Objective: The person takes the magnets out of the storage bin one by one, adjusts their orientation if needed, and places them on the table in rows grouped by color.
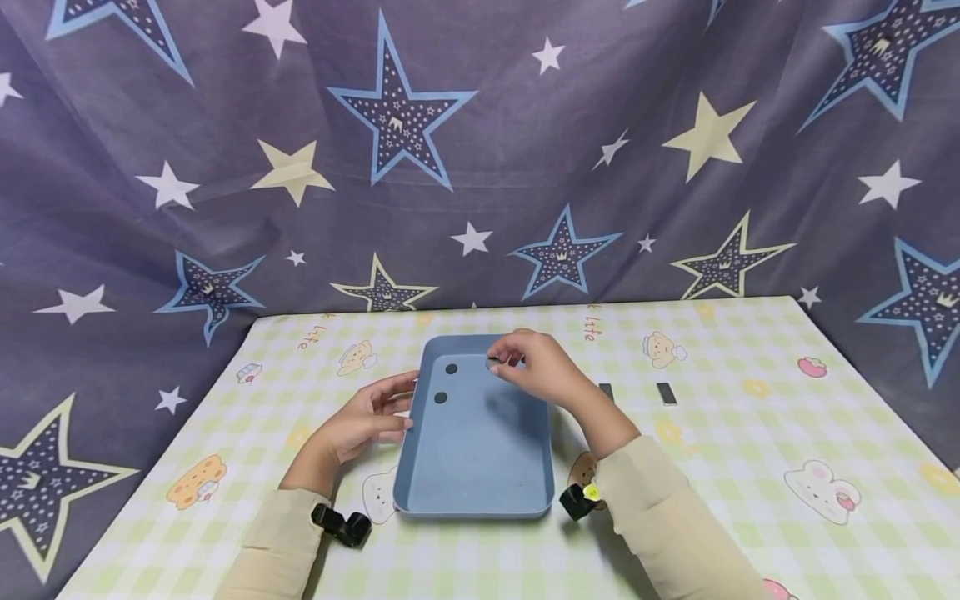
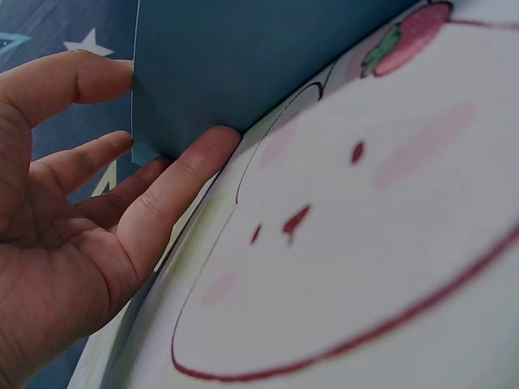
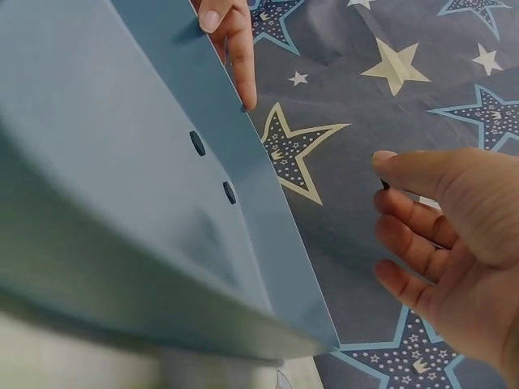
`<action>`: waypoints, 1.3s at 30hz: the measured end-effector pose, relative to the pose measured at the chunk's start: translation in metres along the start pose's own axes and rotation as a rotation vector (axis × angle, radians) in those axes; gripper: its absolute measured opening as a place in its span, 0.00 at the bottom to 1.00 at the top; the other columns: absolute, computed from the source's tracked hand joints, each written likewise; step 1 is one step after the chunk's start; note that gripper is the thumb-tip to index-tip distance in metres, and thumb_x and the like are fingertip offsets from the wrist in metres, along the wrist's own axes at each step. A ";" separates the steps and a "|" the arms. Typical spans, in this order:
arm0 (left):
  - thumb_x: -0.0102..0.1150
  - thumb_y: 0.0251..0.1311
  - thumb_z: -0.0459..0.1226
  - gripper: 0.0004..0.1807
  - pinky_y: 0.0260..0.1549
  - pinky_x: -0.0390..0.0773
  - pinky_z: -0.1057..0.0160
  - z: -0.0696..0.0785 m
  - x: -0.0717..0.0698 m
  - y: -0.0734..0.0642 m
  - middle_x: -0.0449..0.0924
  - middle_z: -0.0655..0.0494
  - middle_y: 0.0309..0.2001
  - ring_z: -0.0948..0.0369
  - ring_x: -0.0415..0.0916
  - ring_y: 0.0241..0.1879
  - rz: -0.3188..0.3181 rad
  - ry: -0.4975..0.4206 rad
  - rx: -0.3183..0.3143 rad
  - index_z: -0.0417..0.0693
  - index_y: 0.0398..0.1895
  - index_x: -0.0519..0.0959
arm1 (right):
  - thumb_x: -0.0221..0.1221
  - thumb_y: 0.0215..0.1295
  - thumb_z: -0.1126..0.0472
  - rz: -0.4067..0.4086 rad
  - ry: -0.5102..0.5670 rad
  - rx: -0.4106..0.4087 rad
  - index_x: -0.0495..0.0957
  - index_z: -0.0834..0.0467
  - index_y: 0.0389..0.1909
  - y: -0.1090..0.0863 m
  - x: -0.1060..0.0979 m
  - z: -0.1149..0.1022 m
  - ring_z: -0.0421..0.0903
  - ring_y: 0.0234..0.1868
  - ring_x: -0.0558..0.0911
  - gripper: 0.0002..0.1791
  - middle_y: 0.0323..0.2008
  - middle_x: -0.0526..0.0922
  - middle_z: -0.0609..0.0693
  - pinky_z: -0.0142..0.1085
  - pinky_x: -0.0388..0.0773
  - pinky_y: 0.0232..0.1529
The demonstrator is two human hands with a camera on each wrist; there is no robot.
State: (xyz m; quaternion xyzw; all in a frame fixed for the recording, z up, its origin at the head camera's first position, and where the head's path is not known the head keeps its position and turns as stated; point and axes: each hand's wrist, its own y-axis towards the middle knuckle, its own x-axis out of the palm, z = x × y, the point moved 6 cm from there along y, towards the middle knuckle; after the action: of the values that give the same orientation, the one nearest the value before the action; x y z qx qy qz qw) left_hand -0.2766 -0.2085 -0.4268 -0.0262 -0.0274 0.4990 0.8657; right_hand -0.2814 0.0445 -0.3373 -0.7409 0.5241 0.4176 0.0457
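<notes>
A blue rectangular tray point(image 1: 472, 467) lies on the table, with two small black discs point(image 1: 441, 397) on its floor near the far left. My left hand point(image 1: 367, 421) touches the tray's left side; in the left wrist view its extended fingertips point(image 2: 217, 139) rest against the outer wall. Above the tray's far end, my right hand point(image 1: 543, 367) pinches a small dark disc point(image 1: 492, 362) between thumb and fingertips. The right wrist view shows only the dark edge of that piece, the other fingers being loosely bent below it.
Right of the tray, two small black rectangular pieces point(image 1: 667, 393) lie on the checked tablecloth point(image 1: 750, 467), one partly hidden behind the right forearm. A dark star-patterned curtain point(image 1: 480, 192) hangs behind the table. Each wrist wears a black camera point(image 1: 342, 525).
</notes>
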 end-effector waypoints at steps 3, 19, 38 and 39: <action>0.61 0.53 0.23 0.45 0.49 0.80 0.55 0.000 0.000 0.001 0.55 0.34 0.71 0.44 0.61 0.67 0.004 0.000 -0.005 0.38 0.75 0.53 | 0.65 0.63 0.63 0.006 -0.008 -0.030 0.84 0.59 0.42 -0.006 -0.005 -0.001 0.46 0.37 0.78 0.08 0.36 0.81 0.48 0.49 0.78 0.43; 0.61 0.53 0.23 0.45 0.48 0.80 0.55 -0.001 -0.001 0.002 0.55 0.35 0.71 0.41 0.59 0.68 0.013 0.000 -0.019 0.39 0.76 0.53 | 0.67 0.60 0.65 0.086 -0.054 -0.067 0.85 0.60 0.41 -0.034 -0.030 0.006 0.45 0.34 0.78 0.08 0.33 0.80 0.47 0.42 0.79 0.38; 0.61 0.53 0.23 0.45 0.48 0.80 0.56 0.001 0.000 0.000 0.55 0.33 0.71 0.41 0.59 0.68 0.004 -0.004 0.002 0.37 0.75 0.53 | 0.68 0.58 0.66 0.198 -0.093 0.022 0.85 0.56 0.39 -0.079 -0.062 0.031 0.40 0.31 0.77 0.08 0.35 0.83 0.44 0.41 0.79 0.33; 0.61 0.53 0.23 0.45 0.48 0.80 0.56 0.001 0.000 0.000 0.55 0.33 0.71 0.41 0.59 0.68 0.003 -0.004 0.003 0.37 0.75 0.53 | 0.68 0.58 0.66 0.200 -0.093 0.024 0.85 0.57 0.39 -0.082 -0.064 0.033 0.40 0.31 0.77 0.08 0.35 0.83 0.44 0.41 0.79 0.33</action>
State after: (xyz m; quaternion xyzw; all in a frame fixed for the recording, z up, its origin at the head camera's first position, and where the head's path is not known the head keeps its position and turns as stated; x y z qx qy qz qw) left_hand -0.2767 -0.2084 -0.4260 -0.0237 -0.0284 0.5002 0.8651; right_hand -0.2400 0.1450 -0.3467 -0.6639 0.5977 0.4479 0.0368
